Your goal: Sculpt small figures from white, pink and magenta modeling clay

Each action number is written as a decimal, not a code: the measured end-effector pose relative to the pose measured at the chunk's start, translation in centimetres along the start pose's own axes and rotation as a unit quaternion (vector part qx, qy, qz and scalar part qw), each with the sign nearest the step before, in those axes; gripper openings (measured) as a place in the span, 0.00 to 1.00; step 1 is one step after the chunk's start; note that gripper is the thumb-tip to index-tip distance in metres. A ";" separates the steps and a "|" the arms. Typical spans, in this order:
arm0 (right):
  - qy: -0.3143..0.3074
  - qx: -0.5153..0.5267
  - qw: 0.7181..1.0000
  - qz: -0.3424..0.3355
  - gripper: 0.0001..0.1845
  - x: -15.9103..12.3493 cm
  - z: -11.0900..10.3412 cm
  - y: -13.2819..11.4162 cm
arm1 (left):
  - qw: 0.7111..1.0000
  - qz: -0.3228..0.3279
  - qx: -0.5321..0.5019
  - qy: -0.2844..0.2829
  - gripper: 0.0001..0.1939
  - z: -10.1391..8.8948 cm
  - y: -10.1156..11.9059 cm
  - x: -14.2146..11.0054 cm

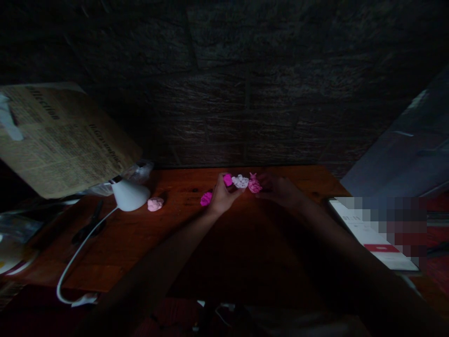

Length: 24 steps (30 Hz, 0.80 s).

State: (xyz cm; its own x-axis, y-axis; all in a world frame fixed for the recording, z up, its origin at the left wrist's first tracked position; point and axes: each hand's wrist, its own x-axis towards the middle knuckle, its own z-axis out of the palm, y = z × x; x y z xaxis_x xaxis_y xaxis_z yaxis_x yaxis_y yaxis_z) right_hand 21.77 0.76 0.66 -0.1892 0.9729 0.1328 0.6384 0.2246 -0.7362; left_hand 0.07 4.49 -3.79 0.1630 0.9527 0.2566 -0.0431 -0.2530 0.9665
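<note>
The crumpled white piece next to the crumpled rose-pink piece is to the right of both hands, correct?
No: the head view shows the crumpled white piece between the left hand and the right hand. It is next to the crumpled rose-pink piece.

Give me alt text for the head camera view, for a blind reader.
A person's left hand appears to hold a ruffled white piece, and the right hand is at a pink one, over a dim wooden table. A magenta piece and a pale pink one lie to the left, the latter beside a white cone-shaped base, before a dark wall.
</note>
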 end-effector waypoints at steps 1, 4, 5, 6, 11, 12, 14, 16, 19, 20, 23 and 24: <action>-0.001 -0.007 1.000 0.001 0.26 0.0 -0.2 -0.1 | 1.000 0.004 0.007 0.004 0.30 0.0 0.0 0.0; 0.001 -0.024 1.000 0.006 0.24 -0.2 -0.7 -0.5 | 1.000 0.012 0.019 0.006 0.30 -0.1 0.0 -0.1; 0.003 -0.025 1.000 0.007 0.24 -0.3 -0.9 -0.6 | 1.000 0.013 0.017 0.005 0.30 -0.1 0.0 -0.1; 0.005 -0.023 1.000 0.008 0.23 -0.4 -1.0 -0.8 | 1.000 0.014 0.014 0.004 0.30 -0.1 0.1 -0.1; 0.004 -0.015 1.000 0.008 0.20 -0.5 -1.1 -1.0 | 1.000 0.020 0.014 0.010 0.27 -0.1 0.4 -0.2; 0.002 -0.020 1.000 0.005 0.20 -0.5 -1.0 -1.0 | 0.999 0.028 0.017 0.015 0.27 -0.1 0.4 -0.2; 0.002 -0.035 0.999 -0.001 0.19 -0.4 -0.6 -1.0 | 0.998 0.042 0.023 0.028 0.26 -0.1 0.5 -0.1; 0.008 -0.050 0.999 -0.005 0.18 -0.3 -0.3 -1.0 | 0.998 0.043 0.030 0.037 0.26 -0.1 0.4 0.1; 0.022 -0.081 0.996 -0.008 0.18 -0.2 0.2 -1.1 | 0.998 0.025 0.028 0.040 0.26 -0.1 0.3 0.2; 0.025 -0.088 0.996 -0.010 0.18 -0.2 0.3 -1.1 | 0.999 0.021 0.026 0.039 0.26 0.0 0.2 0.3; 0.033 -0.095 0.995 -0.016 0.21 -0.2 0.5 -1.1 | 0.999 0.018 0.013 0.028 0.27 0.1 0.0 0.3; 0.036 -0.094 0.995 -0.018 0.22 -0.2 0.5 -1.1 | 1.000 0.018 0.009 0.023 0.27 0.1 0.0 0.2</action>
State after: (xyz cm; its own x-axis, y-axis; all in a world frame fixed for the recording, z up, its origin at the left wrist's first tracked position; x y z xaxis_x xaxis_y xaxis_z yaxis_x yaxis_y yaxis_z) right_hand 20.77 0.26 1.08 -0.1651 0.9641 0.2081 0.7621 0.2587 -0.5935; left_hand 0.20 4.70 -3.72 0.1171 0.9497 0.2906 -0.0301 -0.2891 0.9568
